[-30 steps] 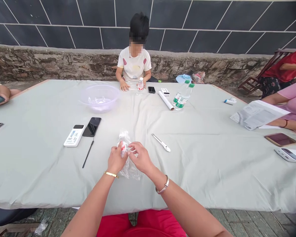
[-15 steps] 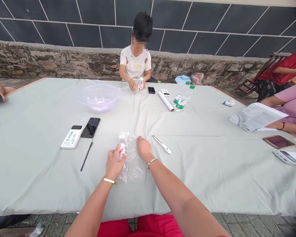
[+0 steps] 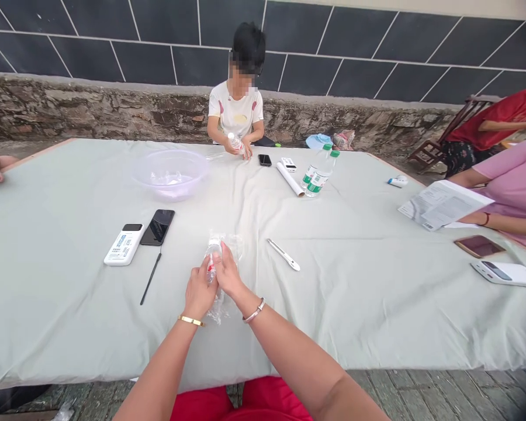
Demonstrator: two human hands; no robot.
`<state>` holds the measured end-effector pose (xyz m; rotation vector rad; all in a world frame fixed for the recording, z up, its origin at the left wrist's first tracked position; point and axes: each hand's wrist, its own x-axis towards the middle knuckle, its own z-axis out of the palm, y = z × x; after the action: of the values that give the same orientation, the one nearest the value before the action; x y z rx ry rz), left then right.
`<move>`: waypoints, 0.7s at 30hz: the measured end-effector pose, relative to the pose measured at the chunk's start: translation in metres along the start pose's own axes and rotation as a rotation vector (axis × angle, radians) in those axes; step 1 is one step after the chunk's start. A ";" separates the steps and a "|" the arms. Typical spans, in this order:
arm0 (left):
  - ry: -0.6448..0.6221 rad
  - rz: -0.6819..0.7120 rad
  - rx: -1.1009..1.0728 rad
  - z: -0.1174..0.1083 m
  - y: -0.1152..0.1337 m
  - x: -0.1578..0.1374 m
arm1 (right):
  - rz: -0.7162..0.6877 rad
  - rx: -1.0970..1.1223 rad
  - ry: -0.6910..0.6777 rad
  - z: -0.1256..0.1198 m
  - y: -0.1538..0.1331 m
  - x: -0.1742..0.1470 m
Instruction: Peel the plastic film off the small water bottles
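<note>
A small clear plastic bottle (image 3: 214, 250) with a red and white label lies on its side in front of me, cap end away from me. Clear plastic film (image 3: 234, 241) lies under and around it, crumpled at the near end. My left hand (image 3: 200, 293) is closed round the bottle's left side. From the right, my right hand (image 3: 230, 275) presses film against the bottle, its fingers over the top. The fingers partly hide the label, and how far the film wraps round is hard to see.
To the right lies a white utility knife (image 3: 283, 254). A white power bank (image 3: 124, 244), a black phone (image 3: 158, 227) and a purple basin (image 3: 170, 175) are left. Two green-capped bottles (image 3: 318, 175) and a roll (image 3: 290, 179) stand farther back. A person (image 3: 237, 111) opposite handles a similar bottle.
My right hand has moved left with the film's right side, from the table onto the bottle. My left hand stays on the bottle. The person opposite has tilted their bottle.
</note>
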<state>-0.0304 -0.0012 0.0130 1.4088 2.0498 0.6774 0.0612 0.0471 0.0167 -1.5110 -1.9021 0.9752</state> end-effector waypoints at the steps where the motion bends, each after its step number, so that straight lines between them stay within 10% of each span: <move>1: 0.014 0.001 -0.009 -0.002 -0.004 0.001 | 0.016 -0.054 -0.042 0.004 0.006 -0.003; 8: 0.110 -0.045 -0.064 -0.027 -0.038 0.008 | -0.084 -0.564 -0.163 -0.010 0.057 -0.024; 16: 0.017 0.048 0.157 -0.009 0.012 0.005 | -0.067 -0.671 -0.193 -0.010 0.057 -0.023; 21: 0.032 -0.039 0.193 -0.026 -0.015 0.012 | -0.075 -0.674 -0.209 -0.018 0.062 -0.028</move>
<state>-0.0621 0.0032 0.0197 1.4675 2.2112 0.4996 0.1184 0.0314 -0.0207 -1.7146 -2.5879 0.4819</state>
